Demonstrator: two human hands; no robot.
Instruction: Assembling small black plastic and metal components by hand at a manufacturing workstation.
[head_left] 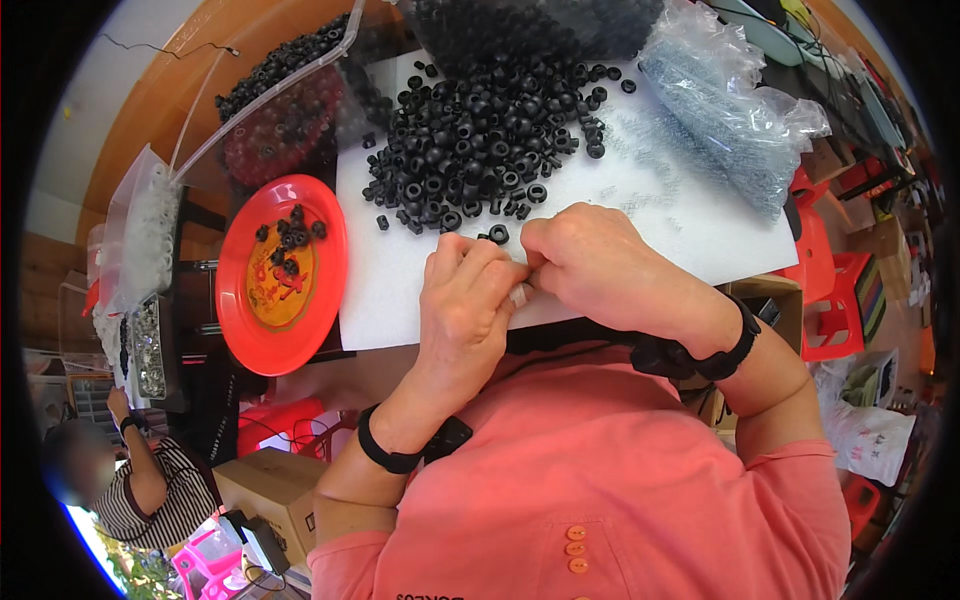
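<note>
My left hand and my right hand meet over the near edge of a white sheet on the table. Fingers of both hands are pinched together, tip to tip; whatever sits between them is too small and covered to make out. A pale wrap shows on a finger where the hands meet. Just beyond my fingertips lies a single black ring-shaped part. Behind it spreads a large heap of small black hollow parts. To the left, a red plate carries several of the same black parts.
A clear plastic bag of small thin metal pieces lies at the right back. A clear bin with more black parts stands at the left back. Red stools are at the right. Another person works at the far left, near a cardboard box.
</note>
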